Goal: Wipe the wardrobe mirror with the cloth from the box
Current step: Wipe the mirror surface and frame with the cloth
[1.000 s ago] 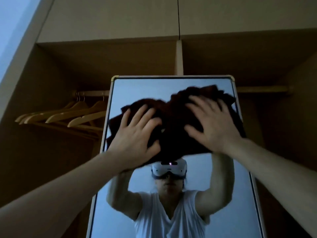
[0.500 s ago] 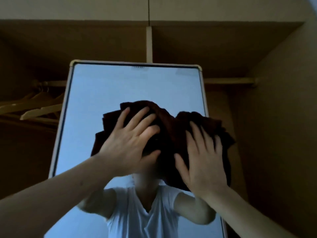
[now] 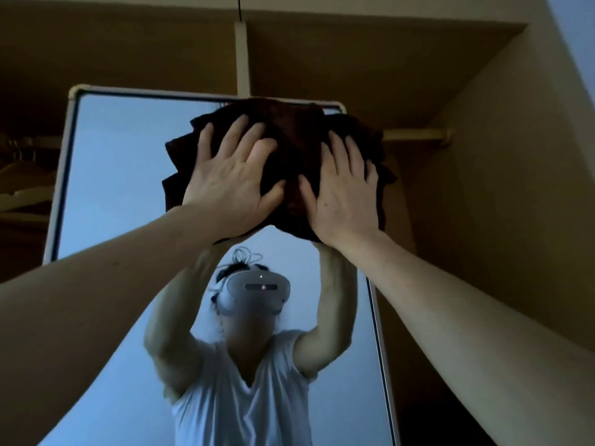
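1. As both arms reach overhead, a person presses a dark cloth (image 3: 289, 130) flat against the wardrobe mirror (image 3: 122, 175). The wad sits at the top of the glass, toward its right corner, and partly overlaps the pale frame.
2. On the left hand (image 3: 225, 185), the fingers (image 3: 238, 130) are straight and spread apart over the cloth's left half. The right hand (image 3: 343, 201) lies just beside it on the right half, its fingers straight and closer together. Neither hand curls round the fabric; both pin it to the glass.
3. With the mirror's long axis running up and down, nearly all the bare glass lies below and to the left of the fingers. The left hand is nearer the uncovered upper-left corner, so a sweep that way would probably be led from that side.
4. Behind the mirror, a hanging rail (image 3: 415, 135) crosses the wardrobe's right bay.
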The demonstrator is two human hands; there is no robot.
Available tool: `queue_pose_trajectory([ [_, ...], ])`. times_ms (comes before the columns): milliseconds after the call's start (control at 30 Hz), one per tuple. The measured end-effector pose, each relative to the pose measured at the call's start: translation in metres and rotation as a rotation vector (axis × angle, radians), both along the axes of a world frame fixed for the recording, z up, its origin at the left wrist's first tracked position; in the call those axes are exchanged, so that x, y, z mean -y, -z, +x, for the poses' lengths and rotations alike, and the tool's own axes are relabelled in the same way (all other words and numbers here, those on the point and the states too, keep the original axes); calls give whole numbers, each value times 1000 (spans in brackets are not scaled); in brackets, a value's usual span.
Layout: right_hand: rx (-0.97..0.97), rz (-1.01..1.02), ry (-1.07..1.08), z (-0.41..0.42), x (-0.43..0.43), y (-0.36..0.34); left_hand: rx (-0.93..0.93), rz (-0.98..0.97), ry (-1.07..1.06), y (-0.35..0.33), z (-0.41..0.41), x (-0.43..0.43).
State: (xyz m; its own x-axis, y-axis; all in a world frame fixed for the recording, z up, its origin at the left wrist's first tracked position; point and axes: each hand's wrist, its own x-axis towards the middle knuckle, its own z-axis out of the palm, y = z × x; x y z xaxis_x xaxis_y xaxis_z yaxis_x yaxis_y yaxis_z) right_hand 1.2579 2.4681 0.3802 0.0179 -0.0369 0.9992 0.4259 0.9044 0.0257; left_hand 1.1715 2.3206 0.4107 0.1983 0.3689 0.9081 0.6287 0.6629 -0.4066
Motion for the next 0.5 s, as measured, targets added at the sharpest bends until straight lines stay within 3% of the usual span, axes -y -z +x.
queue_pose_trajectory([
  [200, 113, 18, -31, 10, 7, 144, -137, -172, 50, 126, -10, 25],
  [500, 450, -245, -113, 44, 29, 335, 50, -476, 81, 313, 7, 45],
])
